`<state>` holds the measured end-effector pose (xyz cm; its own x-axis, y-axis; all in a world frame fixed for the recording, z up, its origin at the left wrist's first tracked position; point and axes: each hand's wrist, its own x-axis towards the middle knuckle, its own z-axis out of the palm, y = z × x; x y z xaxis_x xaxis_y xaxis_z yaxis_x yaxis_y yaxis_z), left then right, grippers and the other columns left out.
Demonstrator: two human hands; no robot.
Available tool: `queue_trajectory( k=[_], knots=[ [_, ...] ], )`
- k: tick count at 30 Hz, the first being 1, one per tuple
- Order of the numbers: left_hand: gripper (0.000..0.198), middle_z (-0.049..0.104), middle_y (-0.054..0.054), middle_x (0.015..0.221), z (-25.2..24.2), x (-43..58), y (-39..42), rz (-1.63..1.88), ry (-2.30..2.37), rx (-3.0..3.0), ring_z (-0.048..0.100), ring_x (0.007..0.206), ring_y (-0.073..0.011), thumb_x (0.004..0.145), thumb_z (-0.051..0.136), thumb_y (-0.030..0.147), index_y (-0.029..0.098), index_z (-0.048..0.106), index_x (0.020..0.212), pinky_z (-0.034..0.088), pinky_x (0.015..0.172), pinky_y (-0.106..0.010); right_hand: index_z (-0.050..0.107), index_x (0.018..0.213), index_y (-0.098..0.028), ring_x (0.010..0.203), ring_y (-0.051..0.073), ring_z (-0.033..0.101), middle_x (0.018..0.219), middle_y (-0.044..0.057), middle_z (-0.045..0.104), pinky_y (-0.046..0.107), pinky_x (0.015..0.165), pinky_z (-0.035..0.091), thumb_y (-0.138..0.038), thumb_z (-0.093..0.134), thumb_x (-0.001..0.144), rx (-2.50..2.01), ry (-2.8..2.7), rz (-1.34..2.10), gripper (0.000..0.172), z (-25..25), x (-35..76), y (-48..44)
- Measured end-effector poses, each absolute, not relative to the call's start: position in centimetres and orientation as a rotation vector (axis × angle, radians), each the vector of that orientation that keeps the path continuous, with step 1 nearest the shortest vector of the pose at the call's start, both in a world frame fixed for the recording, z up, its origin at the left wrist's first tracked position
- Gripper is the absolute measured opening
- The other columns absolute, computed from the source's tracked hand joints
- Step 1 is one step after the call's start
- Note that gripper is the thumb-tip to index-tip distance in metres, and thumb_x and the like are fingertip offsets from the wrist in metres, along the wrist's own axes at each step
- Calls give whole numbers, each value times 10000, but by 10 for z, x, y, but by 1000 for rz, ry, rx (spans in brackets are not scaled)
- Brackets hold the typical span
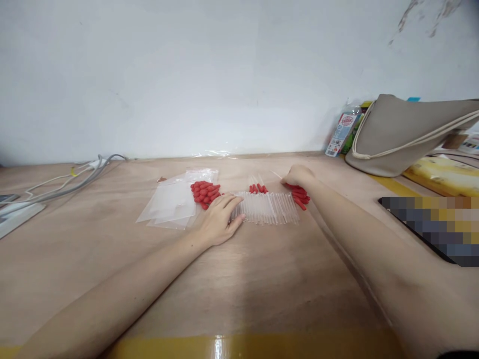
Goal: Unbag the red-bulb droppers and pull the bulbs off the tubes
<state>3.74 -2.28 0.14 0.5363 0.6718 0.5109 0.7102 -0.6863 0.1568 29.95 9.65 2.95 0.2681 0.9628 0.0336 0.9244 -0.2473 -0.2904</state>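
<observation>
A row of clear thin tubes (267,208) lies side by side on the wooden table. My left hand (223,218) rests at the row's left end, thumb and fingers apart, touching the tubes. Left of it is a pile of red rubber bulbs (204,193), partly over clear plastic bags (170,202). Behind the row, several red-ended droppers (258,188) point away. My right hand (298,175) is closed at the fingertips around a thin clear tube, above more red pieces (300,197) at the row's right end.
Cables (90,174) and a flat white item (18,217) are at the left. At the right are a labelled bottle (340,132), a grey bag (400,132), a yellow packet (441,175) and a dark-edged device (434,224). A white wall (168,75) stands behind the table.
</observation>
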Motion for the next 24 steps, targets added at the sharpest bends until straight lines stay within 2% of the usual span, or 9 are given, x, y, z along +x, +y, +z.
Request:
queue_trajectory(
  k=[3, 6, 11, 14, 16, 19, 21, 24],
  knots=[
    [359, 539, -103, 1190, 1, 37, -23, -788, -1264, -2699, 455, 1159, -247, 853, 464, 331, 162, 490, 1169, 368, 994, -436, 622, 601, -145, 677, 237, 590, 602, 90, 612, 343, 613, 417, -350, 639, 635, -2238, -1680, 198, 208, 39, 298, 95],
    [367, 515, -106, 1209, -1, 35, -21, -815, -1254, -2677, 428, 1187, -245, 874, 422, 332, 161, 473, 1195, 357, 1008, -429, 626, 791, -170, 735, 203, 579, 738, 64, 640, 343, 678, 399, -434, 474, 793, -1990, -1594, 56, 305, 50, 295, 82],
    [529, 316, -152, 1367, -4, 34, -20, -1075, -1120, -2479, 267, 1297, -276, 848, 471, 315, 144, 313, 1323, 282, 1053, -463, 585, 997, -174, 797, 191, 564, 817, 52, 653, 339, 760, 360, -351, 568, 789, -1241, -1784, -170, 273, 35, 281, 25],
    [570, 254, -156, 1410, -3, 34, -24, -1167, -1056, -2407, 194, 1328, -303, 837, 497, 295, 156, 280, 1346, 259, 1051, -504, 624, 935, -189, 804, 181, 549, 836, 56, 649, 337, 746, 328, -301, 529, 837, -1059, -2076, -259, 177, 9, 267, -21],
    [478, 349, -151, 1369, -2, 34, -29, -1127, -989, -2469, 250, 1310, -296, 845, 491, 270, 157, 377, 1295, 299, 1031, -493, 636, 879, -189, 733, 154, 532, 761, 34, 638, 323, 705, 317, -258, 506, 854, -944, -2188, -287, 149, -6, 259, -45],
    [266, 565, -98, 1179, -1, 35, -35, -1023, -790, -2602, 437, 1195, -250, 856, 485, 239, 186, 565, 1104, 396, 964, -438, 631, 870, -174, 701, 141, 509, 742, 34, 635, 305, 677, 339, -227, 522, 843, -800, -2211, -309, 125, -16, 253, -62],
    [210, 634, -64, 1066, -1, 37, -38, -981, -658, -2636, 527, 1091, -221, 850, 509, 252, 196, 607, 1027, 439, 917, -409, 621, 910, -159, 705, 138, 508, 774, 44, 640, 291, 670, 370, -205, 524, 838, -715, -2216, -280, 129, -17, 252, -63],
    [199, 663, -40, 1020, -3, 40, -39, -960, -538, -2624, 565, 1041, -206, 840, 536, 256, 186, 609, 1012, 468, 896, -380, 609, 948, -142, 718, 136, 522, 816, 57, 645, 276, 669, 414, -179, 518, 837, -646, -2242, -212, 148, -18, 252, -59]
  ],
)
